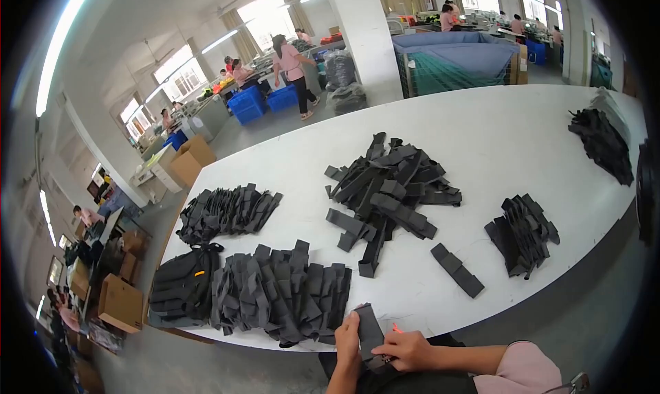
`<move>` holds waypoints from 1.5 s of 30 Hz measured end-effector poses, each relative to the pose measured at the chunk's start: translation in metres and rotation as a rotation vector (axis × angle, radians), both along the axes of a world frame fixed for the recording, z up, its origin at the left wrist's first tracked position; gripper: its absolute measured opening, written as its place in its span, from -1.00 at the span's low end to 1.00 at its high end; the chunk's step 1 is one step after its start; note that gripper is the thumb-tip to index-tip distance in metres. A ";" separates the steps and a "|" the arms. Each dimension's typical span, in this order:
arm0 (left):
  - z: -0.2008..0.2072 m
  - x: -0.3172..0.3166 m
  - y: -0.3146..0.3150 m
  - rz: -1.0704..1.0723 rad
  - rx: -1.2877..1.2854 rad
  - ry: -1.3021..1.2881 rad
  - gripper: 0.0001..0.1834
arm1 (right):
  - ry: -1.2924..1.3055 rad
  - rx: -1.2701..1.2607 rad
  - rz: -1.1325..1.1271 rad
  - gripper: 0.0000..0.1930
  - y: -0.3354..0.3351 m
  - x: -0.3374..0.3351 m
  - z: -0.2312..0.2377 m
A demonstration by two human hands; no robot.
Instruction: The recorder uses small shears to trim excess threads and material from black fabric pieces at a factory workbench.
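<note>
1. Here we are at the near edge of the white table (440, 318), and the dark grey strip (369, 327) is up in the hands, just over that edge, right of the big near stack (278, 291)
2. The left hand (348, 342) has it, thumb and fingers closed along the strip's left side, a good firm pinch by the look of it
3. And the right hand (409, 353), fingers curled tight round a small orange-ended tool (397, 328), sits at the strip's lower right; the tool's working end is mostly hidden, so whether it touches the fabric I cannot tell
4. How to play this well? I'd say hold the strip flat and taut with the left hand, left fingertips well clear of the tool, and make small, controlled strokes from the right wrist, near the edge rather than into the fabric
5. Now the line of it: the long axis runs away from the person, nearly straight up the view, its far end leaning slightly left
6. That far end points towards the tabletop, the near end back to the body, partly covered by the right hand, broad face turned upward
</note>
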State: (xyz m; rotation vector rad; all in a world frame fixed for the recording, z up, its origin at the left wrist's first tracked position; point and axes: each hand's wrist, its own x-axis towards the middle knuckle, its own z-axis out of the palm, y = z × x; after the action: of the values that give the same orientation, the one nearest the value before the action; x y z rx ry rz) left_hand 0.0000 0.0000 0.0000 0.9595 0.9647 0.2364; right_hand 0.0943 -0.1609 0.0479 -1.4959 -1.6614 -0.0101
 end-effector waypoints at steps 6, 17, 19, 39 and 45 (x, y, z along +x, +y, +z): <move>0.030 -0.012 -0.043 0.219 0.271 -0.032 -0.57 | 0.409 -0.064 -0.150 -0.76 0.004 0.020 0.005; 0.009 -0.034 -0.071 0.026 0.139 -0.173 -0.73 | 0.978 -0.404 0.010 -0.78 0.006 0.002 -0.034; -0.001 -0.021 -0.074 0.126 0.393 -0.097 -0.80 | 0.834 -0.288 -0.031 -0.75 0.017 -0.001 -0.030; 0.037 -0.050 -0.080 0.326 0.185 -0.191 -0.85 | 0.844 -0.287 -0.141 -0.84 -0.001 -0.006 0.003; 0.044 -0.054 -0.082 0.298 0.231 -0.175 -0.87 | 0.188 -0.174 -0.151 -0.71 -0.007 -0.001 0.002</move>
State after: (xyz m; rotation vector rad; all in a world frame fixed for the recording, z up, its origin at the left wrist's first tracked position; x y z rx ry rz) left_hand -0.0542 -0.0822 0.0438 0.9833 0.9289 0.6843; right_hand 0.0930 -0.1674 0.0500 -1.6959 -1.4258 0.1919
